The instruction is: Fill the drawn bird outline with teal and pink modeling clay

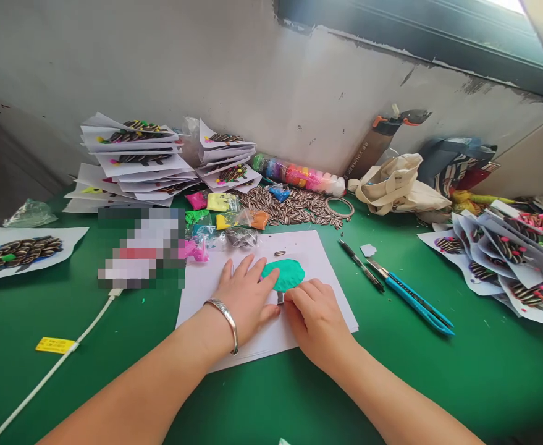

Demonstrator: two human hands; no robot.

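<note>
A flat teal-green oval of modelling clay (288,275) lies on a white paper sheet (252,352). My left hand (246,296), with a silver bangle at its wrist, rests flat with fingers spread, its fingertips over the oval's left edge. Just under the oval is a short dark strip (280,298), probably clay. My right hand (317,312) is closed, its thumb and fingers pinched together at the strip's right side; whatever they hold is hidden. One striped sunflower seed (280,253) sits on the paper above the oval.
Sunflower seeds (290,207) are heaped behind the paper, beside bagged clay (222,202). Seed pictures are stacked at back left (146,164) and right (507,259). A pen (361,266) and blue-handled craft knife (414,300) lie right. A white cable (90,334) crosses the left side.
</note>
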